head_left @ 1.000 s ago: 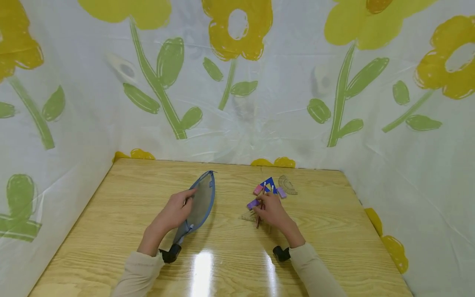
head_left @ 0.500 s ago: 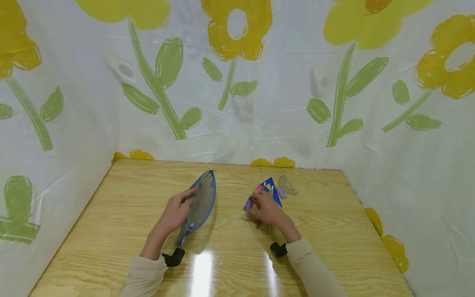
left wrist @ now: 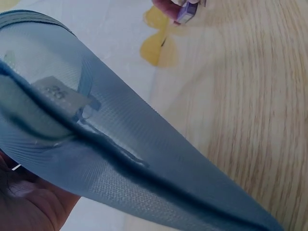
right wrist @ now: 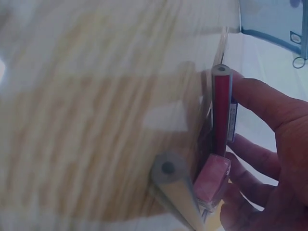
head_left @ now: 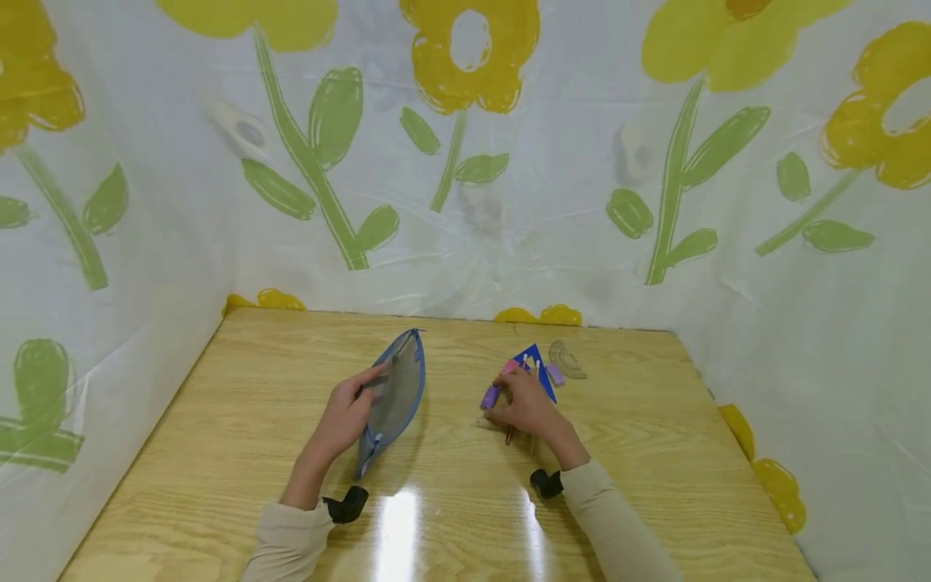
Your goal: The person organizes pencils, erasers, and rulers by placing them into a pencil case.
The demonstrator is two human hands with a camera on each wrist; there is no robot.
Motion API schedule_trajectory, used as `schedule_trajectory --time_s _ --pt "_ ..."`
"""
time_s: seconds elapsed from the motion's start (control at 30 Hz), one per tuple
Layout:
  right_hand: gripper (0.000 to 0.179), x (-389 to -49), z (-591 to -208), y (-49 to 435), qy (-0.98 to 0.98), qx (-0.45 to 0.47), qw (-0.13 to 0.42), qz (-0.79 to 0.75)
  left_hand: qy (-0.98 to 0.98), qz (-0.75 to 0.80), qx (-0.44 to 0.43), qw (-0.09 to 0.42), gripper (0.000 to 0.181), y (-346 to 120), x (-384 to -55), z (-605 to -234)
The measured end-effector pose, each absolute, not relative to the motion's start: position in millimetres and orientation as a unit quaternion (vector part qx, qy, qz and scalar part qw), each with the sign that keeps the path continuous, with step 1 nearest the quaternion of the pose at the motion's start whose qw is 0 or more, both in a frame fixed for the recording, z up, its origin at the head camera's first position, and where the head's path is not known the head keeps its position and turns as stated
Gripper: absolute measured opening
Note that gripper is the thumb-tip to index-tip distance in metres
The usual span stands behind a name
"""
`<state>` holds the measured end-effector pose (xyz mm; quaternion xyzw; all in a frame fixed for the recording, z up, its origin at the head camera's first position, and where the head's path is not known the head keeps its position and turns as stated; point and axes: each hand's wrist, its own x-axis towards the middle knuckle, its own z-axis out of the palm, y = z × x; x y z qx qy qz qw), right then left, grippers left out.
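My left hand (head_left: 343, 416) grips a blue-edged mesh zip pouch (head_left: 402, 396) by its left side, its mouth spread apart; its tag (left wrist: 60, 94) shows in the left wrist view. My right hand (head_left: 531, 408) pinches a purple eraser (head_left: 490, 397) between thumb and fingers, at the left of a small stationery pile. Beside those fingers lie a pink eraser (right wrist: 212, 179), a red pencil (right wrist: 221, 108) and a tan pencil (right wrist: 175, 180). A blue set square (head_left: 546, 390) sits partly under the right hand. The hand hides part of the pile.
A second purple eraser (head_left: 556, 374) and a clear protractor (head_left: 566, 360) lie at the pile's right. A clear measuring piece (head_left: 483, 423) lies near my right thumb. Flowered cloth (head_left: 538, 210) walls the wooden table (head_left: 291, 347) at the back and sides.
My right hand has shifted slightly left and now pinches the purple eraser, which has turned steeper. The pouch has tilted a little in my left hand. More of the blue set square shows.
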<state>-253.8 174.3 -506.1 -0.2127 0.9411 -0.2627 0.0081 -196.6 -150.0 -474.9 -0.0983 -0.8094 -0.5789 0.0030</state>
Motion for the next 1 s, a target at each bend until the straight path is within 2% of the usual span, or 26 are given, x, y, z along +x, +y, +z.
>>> schedule_trajectory --time_s 0.43,0.73,1.0 --pt "0.047 -254.3 -513.2 178.0 0.938 -0.192 0.007 -0.290 -0.782 -0.616 -0.088 -0.002 0.049 -148.1 -195.6 -477.6" --pt "0.047 -250.9 -512.2 179.1 0.931 -0.187 -0.014 -0.313 -0.779 -0.622 -0.070 0.020 0.050 -147.7 -194.4 -480.6" --pt "0.036 -249.8 -510.6 178.8 0.905 -0.203 -0.035 -0.372 -0.770 -0.635 -0.058 0.024 0.050 -149.0 -194.8 -482.8"
